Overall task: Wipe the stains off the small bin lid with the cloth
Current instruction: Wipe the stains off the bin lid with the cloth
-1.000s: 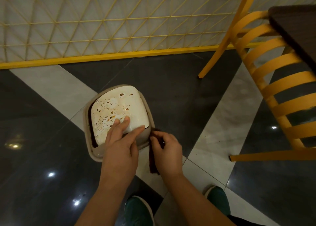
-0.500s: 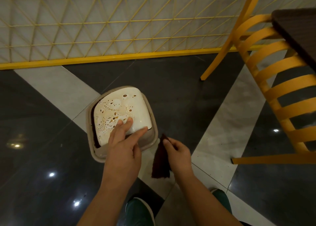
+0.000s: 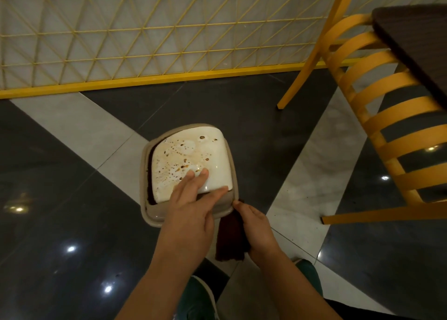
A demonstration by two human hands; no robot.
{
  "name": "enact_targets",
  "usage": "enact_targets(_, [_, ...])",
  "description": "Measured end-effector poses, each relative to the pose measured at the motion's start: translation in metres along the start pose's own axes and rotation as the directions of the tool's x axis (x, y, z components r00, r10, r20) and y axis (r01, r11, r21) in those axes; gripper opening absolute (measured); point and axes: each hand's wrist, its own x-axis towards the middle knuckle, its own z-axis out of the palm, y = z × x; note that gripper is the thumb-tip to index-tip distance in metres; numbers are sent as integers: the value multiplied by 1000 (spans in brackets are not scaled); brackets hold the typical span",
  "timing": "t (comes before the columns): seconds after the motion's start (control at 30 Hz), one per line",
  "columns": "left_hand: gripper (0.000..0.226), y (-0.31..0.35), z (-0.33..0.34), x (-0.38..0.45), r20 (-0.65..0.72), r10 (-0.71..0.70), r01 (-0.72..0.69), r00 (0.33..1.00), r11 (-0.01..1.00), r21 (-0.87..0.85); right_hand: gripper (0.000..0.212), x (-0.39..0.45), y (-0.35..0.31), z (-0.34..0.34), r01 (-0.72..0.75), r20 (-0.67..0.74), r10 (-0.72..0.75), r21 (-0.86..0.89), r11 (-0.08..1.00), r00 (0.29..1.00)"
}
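A small beige bin (image 3: 147, 213) stands on the floor. Its white swing lid (image 3: 212, 150) is speckled with brown stains, thickest on its left half. My left hand (image 3: 191, 208) rests on the lid's near edge, fingers straight on top and thumb stretched along the front rim. My right hand (image 3: 256, 225) pinches the top of a dark brown cloth (image 3: 229, 240), which hangs down just right of the bin's near corner, off the lid.
A yellow slatted chair (image 3: 377, 116) stands to the right, one leg close beyond the bin. A dark tabletop (image 3: 416, 39) juts in at top right. A yellow lattice screen (image 3: 145, 29) runs along the back. My green shoes (image 3: 198, 300) are below.
My right hand with the cloth swung out from the bin's edge and has come back up against its near right corner. The left hand stayed on the lid.
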Motion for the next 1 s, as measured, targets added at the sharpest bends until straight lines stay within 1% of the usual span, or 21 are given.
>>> enact_targets(0.1, [54,9,7,-2,29,11,-12,1000,999,33,25,-4,1,-11,14,-24,-13,17,1000,1000])
enact_targets(0.2, [56,10,8,-3,19,-16,15,1000,999,44,21,-7,-2,-8,54,-70,-51,45,998,996])
enact_targets(0.3, [55,11,9,-3,5,-25,24,1000,998,56,11,-11,7,2,154,-231,-150,1,988,961])
enact_targets(0.33, [55,12,8,-4,3,-31,31,1000,998,56,11,-13,11,6,189,-279,-183,-6,982,943])
enact_targets(0.4, [53,13,8,-4,10,-43,42,999,998,53,17,-19,22,12,241,-327,-223,16,970,918])
enact_targets(0.5, [53,12,7,-4,13,-47,46,999,998,49,23,-24,29,15,283,-326,-240,91,955,914])
enact_targets(0.7, [55,7,8,-6,-15,-46,46,999,999,6,17,-9,14,7,259,-256,-233,73,963,938])
enact_targets(0.77, [55,7,8,-5,-17,-41,41,999,999,3,15,-1,6,10,267,-271,-242,61,962,932])
enact_targets(0.83, [53,7,8,-5,-18,-41,41,999,999,3,15,1,8,15,301,-316,-287,-6,954,904])
enact_targets(0.87, [51,6,7,-5,-18,-48,48,999,999,0,16,-2,14,17,333,-328,-339,-77,940,882])
enact_targets(0.93, [51,4,5,-6,-13,-66,66,998,998,-8,21,-16,29,20,402,-298,-456,-226,887,839])
enact_targets(1.0, [53,2,4,-8,-6,-67,67,998,998,-11,27,-23,35,17,452,-240,-530,-313,835,813])
